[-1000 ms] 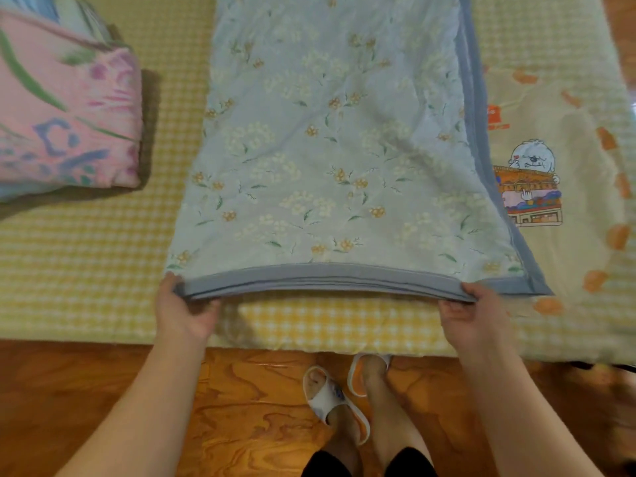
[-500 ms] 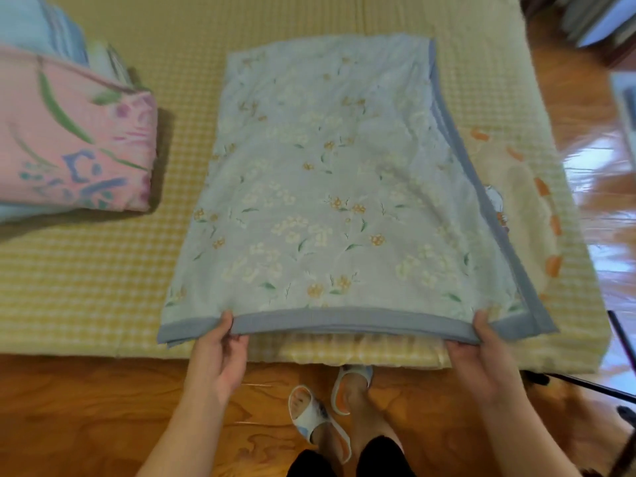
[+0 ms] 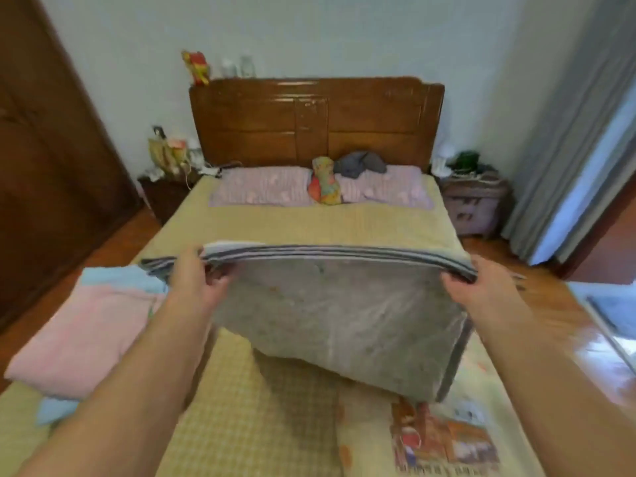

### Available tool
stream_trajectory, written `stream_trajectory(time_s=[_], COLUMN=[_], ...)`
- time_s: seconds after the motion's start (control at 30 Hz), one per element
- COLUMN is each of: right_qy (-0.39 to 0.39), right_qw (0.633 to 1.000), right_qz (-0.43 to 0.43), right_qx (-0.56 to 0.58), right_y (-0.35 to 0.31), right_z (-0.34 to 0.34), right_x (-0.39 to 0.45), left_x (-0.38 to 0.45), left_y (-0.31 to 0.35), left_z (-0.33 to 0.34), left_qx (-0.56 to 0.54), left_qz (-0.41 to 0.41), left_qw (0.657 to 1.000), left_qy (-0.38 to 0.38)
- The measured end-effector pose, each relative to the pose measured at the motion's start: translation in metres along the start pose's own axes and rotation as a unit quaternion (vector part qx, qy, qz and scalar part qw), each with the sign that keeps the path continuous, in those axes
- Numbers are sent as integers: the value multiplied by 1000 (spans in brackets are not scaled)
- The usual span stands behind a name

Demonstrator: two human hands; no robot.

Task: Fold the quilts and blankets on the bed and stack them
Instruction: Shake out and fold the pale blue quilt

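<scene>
We lift quilt (image 3: 337,315) near edge off bed (image 3: 275,225) foot, half a second ago flat; left hand (image 3: 192,280), right hand (image 3: 481,287) fingers gripping its corners. Fold toward headboard under way.

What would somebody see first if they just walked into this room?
Probably the grey-edged folded quilt lifted up in the middle, with the left hand and right hand gripping its top corners. Behind it stands the shiny brown wooden headboard against the far wall. At the left on the yellow checked bed cover lies a folded pink blanket.
</scene>
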State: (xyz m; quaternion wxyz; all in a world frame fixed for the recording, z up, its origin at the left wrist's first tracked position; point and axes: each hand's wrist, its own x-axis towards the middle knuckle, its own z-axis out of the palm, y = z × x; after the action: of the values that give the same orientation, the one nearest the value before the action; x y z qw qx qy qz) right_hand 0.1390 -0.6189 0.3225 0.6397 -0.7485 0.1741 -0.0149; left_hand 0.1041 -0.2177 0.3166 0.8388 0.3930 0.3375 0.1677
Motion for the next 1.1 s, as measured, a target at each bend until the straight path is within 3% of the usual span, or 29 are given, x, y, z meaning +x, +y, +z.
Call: stream_trajectory(time_s=[0.07, 0.1, 0.17, 0.2, 0.27, 0.33, 0.4, 0.5, 0.53, 0.57, 0.63, 0.7, 0.73, 0.83, 0.9, 0.93, 1.03, 1.1], right_qy=[-12, -13, -14, 1, -3, -15, -15, 22, 38, 48, 55, 36, 22, -4, -16, -13, -13, 54], right_qw=[984, 954, 861, 851, 871, 865, 868, 818, 805, 821, 876, 876, 859, 798, 764, 755, 779, 750], right_qz=[-112, -123, -61, -37, 28, 104, 53, -75, -82, -82, -13, 104, 100, -71, -104, -111, -167, -216], right_qx=[141, 272, 505, 524, 490, 490, 493, 570, 586, 564, 480, 470, 501, 599, 636, 647, 605, 623], right_y=[-97, -137, -196, -214, -236, -246, -260, -263, -253, -238, -215, -201, -204, -230, -248, -252, -272, -292], right_z=[-15, -18, -15, -11, -6, -13, -25, -32, -28, -22, -14, -7, -2, 7, 7, 3, -1, -6], right_x=[16, 18, 22, 23, 16, 0, -23, -43, -48, -51, -59, -70, -83, -114, -129, -138, -171, -169], left_x=[-17, -30, -47, -50, -59, -71, -89, -118, -120, -119, -108, -108, -108, -130, -144, -151, -165, -177], left_y=[80, 111, 154, 167, 184, 196, 206, 207, 205, 204, 207, 212, 214, 228, 247, 258, 282, 293], left_z=[66, 88, 117, 124, 131, 134, 141, 139, 131, 122, 102, 78, 71, 62, 60, 57, 53, 60], left_qx=[3, 6, 9, 15, 29, 7, -42, -92, -80, -66, -24, -9, -18, -93, -97, -91, -107, -122], left_qz=[97, 131, 151, 141, 101, 93, 150, 236, 260, 271, 219, 102, 97, 219, 262, 264, 310, 359], left_qw=[994, 990, 987, 989, 992, 991, 979, 948, 944, 945, 970, 991, 990, 960, 949, 952, 939, 920], left_qy=[-45, -50, -54, -51, -71, -91, -129, -191, -188, -169, -102, -90, -98, -148, -144, -130, -102, -94])
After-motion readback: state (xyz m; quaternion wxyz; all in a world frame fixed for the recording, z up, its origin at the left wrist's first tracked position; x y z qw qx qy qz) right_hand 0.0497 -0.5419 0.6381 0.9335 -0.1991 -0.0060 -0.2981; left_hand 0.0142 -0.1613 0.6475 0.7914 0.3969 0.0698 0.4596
